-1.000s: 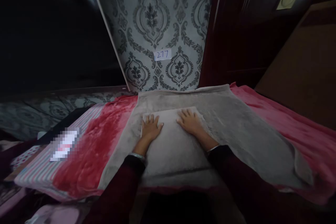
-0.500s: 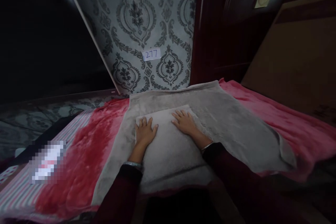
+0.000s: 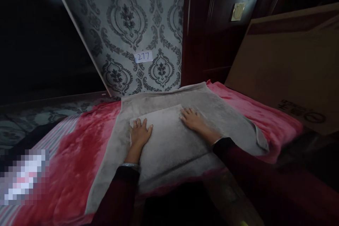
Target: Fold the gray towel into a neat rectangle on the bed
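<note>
Two hands in the head view, left (image 3: 140, 135) and right (image 3: 192, 119), fingers splayed wide, holding nothing, on a pale cloth (image 3: 162, 139) atop the gray blanket (image 3: 227, 123). Looks mostly laid out imo; blanket's curled right corner isn't flat yet.

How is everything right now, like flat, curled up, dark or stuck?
Grey blanket: spread out, one corner curled
Pale cloth: lying flat on top
Left hand: open, palm down on it
Right hand: open, palm down at its edge
Red blanket: spread under the grey
Screen: dark
Note: stuck to wall
Box: can't tell if shut
</note>
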`<state>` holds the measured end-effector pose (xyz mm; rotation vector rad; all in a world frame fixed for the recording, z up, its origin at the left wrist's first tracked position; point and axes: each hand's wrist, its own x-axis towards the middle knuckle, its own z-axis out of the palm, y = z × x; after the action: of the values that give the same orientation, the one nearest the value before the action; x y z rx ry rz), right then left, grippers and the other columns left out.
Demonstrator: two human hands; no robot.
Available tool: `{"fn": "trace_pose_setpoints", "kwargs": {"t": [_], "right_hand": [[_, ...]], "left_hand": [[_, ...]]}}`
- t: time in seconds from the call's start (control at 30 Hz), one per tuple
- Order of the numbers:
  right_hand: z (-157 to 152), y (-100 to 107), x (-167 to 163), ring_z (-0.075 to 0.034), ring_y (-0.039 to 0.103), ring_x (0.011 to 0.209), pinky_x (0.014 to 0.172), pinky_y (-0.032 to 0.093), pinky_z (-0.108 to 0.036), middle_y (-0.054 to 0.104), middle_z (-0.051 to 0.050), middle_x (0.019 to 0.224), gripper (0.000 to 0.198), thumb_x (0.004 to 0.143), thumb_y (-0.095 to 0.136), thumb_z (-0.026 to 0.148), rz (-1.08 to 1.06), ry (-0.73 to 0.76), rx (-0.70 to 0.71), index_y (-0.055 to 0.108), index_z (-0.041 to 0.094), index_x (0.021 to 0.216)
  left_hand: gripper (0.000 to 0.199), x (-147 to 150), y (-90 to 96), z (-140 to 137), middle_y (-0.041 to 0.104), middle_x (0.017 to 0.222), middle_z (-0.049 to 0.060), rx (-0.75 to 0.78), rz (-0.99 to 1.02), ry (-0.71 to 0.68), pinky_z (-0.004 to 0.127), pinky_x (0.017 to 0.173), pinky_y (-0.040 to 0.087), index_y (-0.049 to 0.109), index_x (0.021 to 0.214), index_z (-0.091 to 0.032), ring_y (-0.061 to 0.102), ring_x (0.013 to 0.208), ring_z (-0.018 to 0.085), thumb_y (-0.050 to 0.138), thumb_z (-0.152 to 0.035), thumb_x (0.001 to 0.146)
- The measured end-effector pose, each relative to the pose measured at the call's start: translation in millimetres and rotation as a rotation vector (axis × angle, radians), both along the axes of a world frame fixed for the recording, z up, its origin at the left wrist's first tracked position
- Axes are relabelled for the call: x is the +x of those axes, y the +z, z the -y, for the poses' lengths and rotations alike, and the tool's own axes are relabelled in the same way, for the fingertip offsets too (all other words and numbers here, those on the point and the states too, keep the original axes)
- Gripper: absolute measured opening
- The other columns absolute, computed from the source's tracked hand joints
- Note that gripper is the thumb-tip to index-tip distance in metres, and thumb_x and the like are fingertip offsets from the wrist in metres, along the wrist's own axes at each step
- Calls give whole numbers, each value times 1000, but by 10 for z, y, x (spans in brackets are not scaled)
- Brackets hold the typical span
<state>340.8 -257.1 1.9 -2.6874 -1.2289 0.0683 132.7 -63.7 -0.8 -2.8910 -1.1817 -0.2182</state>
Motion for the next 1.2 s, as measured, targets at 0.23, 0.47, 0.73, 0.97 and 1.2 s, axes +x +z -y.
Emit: {"fn": "trace_pose_setpoints", "kwargs": {"t": [0.23, 0.47, 0.73, 0.97, 1.2], "right_hand": [[92, -223, -426, -31, 14, 156, 122, 18, -56, 18, -9, 169, 64, 105, 34, 53, 30, 213, 27, 29, 25, 162], [-219, 117, -282, -31, 27, 152, 120, 23, -59, 33, -12, 164, 58, 106, 33, 50, -49, 166, -25, 38, 24, 159], [-607, -19, -18, -32, 22, 153, 120, 24, -58, 32, -9, 165, 58, 106, 34, 50, -39, 97, 75, 40, 23, 157], [-585, -179, 55, -32, 20, 153, 120, 24, -56, 31, -9, 166, 59, 107, 32, 53, -25, 92, 83, 39, 24, 158], [-485, -149, 66, -33, 20, 153, 119, 24, -59, 25, -7, 168, 57, 107, 30, 47, -66, 64, 40, 36, 26, 159]], "left_hand": [[65, 5, -22, -11, 33, 164, 19, 19, -3, 0, 62, 117, 26, 41, 156, -19, 27, 152, 39, 34, -52, 101], [64, 7, -8, 3, 33, 164, 18, 25, -26, 15, 61, 118, 26, 41, 156, -21, 27, 152, 39, 34, -52, 101], [65, 14, -41, -29, 34, 163, 19, 38, -18, 13, 62, 117, 28, 42, 156, -20, 29, 152, 39, 34, -52, 100], [62, 16, -65, -31, 36, 162, 19, 31, 17, 9, 60, 118, 28, 43, 154, -16, 30, 151, 37, 32, -48, 102], [55, -83, 14, -16, 41, 160, 19, 5, 55, 22, 59, 117, 31, 48, 150, -14, 33, 150, 36, 36, -39, 103]]}}
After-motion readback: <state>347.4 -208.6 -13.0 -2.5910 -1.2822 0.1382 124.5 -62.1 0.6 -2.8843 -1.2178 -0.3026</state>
